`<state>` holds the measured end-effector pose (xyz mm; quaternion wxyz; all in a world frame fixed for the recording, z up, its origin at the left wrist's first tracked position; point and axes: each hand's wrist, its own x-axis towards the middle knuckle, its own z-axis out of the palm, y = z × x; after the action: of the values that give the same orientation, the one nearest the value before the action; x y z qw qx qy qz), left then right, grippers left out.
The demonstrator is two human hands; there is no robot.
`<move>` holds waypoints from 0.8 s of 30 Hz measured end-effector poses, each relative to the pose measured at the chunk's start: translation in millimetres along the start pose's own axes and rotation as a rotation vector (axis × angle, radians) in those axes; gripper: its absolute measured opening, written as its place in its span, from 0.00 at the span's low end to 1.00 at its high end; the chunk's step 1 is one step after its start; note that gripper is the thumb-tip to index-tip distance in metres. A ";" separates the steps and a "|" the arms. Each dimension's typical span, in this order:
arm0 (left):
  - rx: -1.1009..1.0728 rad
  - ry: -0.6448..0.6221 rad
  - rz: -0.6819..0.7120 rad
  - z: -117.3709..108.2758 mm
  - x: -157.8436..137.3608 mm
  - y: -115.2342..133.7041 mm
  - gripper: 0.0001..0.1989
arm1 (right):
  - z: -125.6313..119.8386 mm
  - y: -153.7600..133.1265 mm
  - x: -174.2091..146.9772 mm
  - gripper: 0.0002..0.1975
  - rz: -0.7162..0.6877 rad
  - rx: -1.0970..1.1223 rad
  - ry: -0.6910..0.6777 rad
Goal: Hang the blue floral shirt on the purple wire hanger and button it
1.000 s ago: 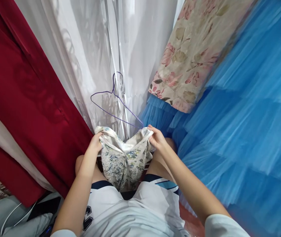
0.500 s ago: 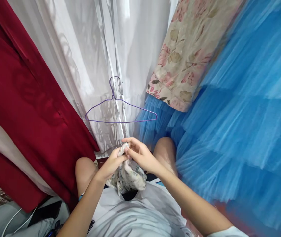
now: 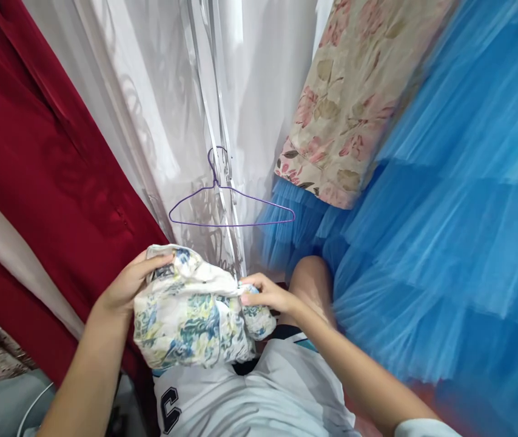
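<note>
Stretched between my hands above my lap is a white printed garment (image 3: 190,315) with blue, green and yellow patterning; its exact kind is hidden by the folds. My left hand (image 3: 134,282) grips the upper left edge, thumb on top and fingers partly behind the cloth. My right hand (image 3: 268,294) pinches the edge on the right, where a bunched part of the cloth hangs below the fingers. Just beyond the garment, a purple wire hanger (image 3: 232,225) hangs with nothing on it, apart from both hands.
Behind the hanger run white metal poles (image 3: 208,109) in front of white hanging cloth (image 3: 268,79). Dark red fabric (image 3: 59,152) hangs at left. On the right are a floral cloth (image 3: 332,121) and a layered blue tulle skirt (image 3: 445,243), close to my right knee (image 3: 311,282).
My left hand has moved left, away from the right hand, spreading the bunched garment wide. The right hand has shifted slightly right and lower, still pinching cloth.
</note>
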<state>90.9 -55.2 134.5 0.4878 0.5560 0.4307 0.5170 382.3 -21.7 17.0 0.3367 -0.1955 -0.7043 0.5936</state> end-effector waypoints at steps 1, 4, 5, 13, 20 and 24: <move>0.084 -0.151 -0.080 -14.7 -0.5 1.5 0.14 | -8.7 -6.0 -1.2 0.16 -0.018 -0.016 0.041; 0.403 -0.496 -0.198 -43.8 2.3 -7.0 0.17 | -22.7 -25.9 -2.9 0.19 -0.014 -0.020 0.072; 0.477 -0.564 -0.193 -45.2 3.4 -14.6 0.17 | -21.1 -32.0 -2.4 0.19 -0.003 -0.025 0.060; 0.315 -0.763 -0.177 25.2 2.4 -86.5 0.17 | 20.5 -55.7 8.5 0.16 -0.090 -0.280 -0.001; 0.614 -0.613 -0.147 -47.0 28.4 -41.0 0.16 | -30.5 -57.7 -13.7 0.16 0.091 -0.287 0.036; 1.134 -0.613 -0.045 -87.9 46.8 -35.2 0.11 | -36.8 -62.9 -18.8 0.19 0.066 -0.327 0.093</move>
<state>8.7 4.7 106.0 0.2300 0.8409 0.4897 0.0163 429.2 -22.2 75.8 0.3131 -0.2980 -0.7683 0.4722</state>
